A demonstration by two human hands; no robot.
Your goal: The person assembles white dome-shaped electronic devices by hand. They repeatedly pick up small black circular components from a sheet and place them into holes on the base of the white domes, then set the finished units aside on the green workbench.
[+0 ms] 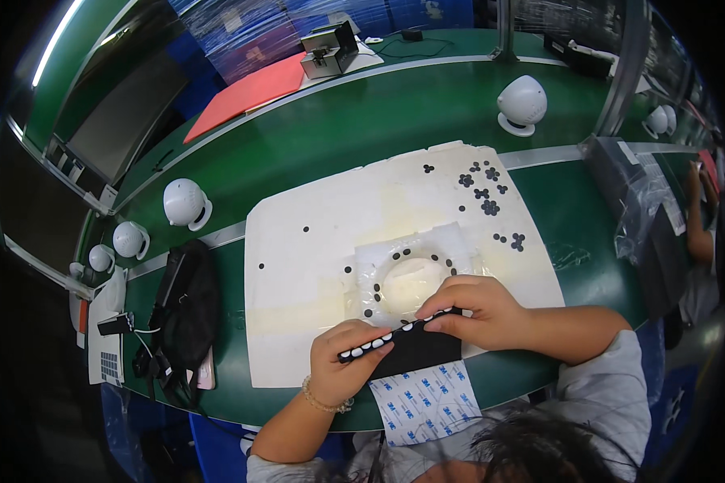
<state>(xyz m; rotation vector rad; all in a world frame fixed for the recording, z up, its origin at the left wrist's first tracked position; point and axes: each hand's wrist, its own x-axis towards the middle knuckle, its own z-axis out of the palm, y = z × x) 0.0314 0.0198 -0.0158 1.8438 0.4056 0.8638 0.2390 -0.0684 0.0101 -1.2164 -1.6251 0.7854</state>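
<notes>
Both my hands are on a black foam sheet [420,352] with a white release liner [427,405] printed in blue. Its far edge is bent over, and a row of white round spots [368,346] shows along the bend. My left hand [342,358] pinches the left end, thumb along the edge. At the right end, my right hand [479,310] grips the bend between thumb and fingers. Just beyond the hands, a white ring-shaped piece [368,279] carries several black round pads [376,287]. It rests on a large white board [298,314].
Loose black dots [490,208] cluster at the board's far right. White rounded devices [523,103] stand along the green bench [411,97]. A black bag [187,298] lies at left, a dark grey box [620,185] at right. Another person's arm [698,225] shows at far right.
</notes>
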